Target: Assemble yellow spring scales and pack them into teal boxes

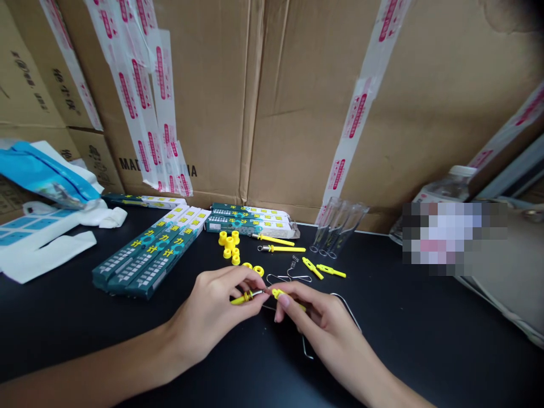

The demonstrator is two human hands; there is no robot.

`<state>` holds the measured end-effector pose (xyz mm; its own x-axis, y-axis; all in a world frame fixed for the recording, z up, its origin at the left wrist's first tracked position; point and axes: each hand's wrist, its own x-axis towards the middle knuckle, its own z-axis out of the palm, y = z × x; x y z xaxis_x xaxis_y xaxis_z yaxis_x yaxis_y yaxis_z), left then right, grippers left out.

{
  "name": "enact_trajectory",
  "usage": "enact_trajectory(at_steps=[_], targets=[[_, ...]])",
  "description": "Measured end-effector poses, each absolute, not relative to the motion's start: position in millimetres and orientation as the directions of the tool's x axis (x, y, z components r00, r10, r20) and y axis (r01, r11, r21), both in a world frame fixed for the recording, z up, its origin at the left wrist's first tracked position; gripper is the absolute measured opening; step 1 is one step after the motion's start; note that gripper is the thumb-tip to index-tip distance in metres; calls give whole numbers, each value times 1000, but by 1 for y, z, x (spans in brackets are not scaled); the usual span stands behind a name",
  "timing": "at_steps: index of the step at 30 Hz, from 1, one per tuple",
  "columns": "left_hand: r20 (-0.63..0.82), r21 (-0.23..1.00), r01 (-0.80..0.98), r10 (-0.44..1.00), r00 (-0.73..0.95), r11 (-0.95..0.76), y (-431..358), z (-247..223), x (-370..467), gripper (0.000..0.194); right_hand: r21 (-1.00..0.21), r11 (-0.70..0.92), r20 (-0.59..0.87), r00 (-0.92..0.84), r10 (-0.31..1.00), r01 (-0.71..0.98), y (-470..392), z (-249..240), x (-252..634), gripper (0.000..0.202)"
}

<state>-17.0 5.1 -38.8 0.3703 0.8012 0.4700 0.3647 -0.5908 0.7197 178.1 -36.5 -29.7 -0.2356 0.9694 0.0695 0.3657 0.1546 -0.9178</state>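
Observation:
My left hand (208, 309) pinches a yellow plastic rod (241, 298) with a metal tip pointing right. Close against that tip, my right hand (323, 317) grips a small yellow plastic piece (277, 293) with a hole in its end; the fingers hide where the two parts meet. Bent metal wire hooks (304, 277) and a small spring (294, 262) lie just beyond the fingertips. More wire (348, 309) shows around my right hand. Two similar yellow rods with metal ends (283, 249) and two short yellow pieces (331, 271) lie further back.
Several yellow caps (229, 243) and rings (258, 271) sit beyond my left hand. Clear tubes (335, 232) stand behind. Green and white boxes (148, 249) lie left, more boxes (250, 221) centre back. A bottle (446, 184) and bag (505, 249) are right; cardboard (212, 102) walls the back.

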Motion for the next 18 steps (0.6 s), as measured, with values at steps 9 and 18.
enact_trajectory(at_steps=[9,18], targets=[[432,709,411,813,390,-573,8,-39,-19,5,-919,147,79,-196,977,366,-38,-36,177,35],[435,712,398,808,398,-579,6,-38,-20,6,-845,250,172,-203,964,472,-46,-29,171,18]])
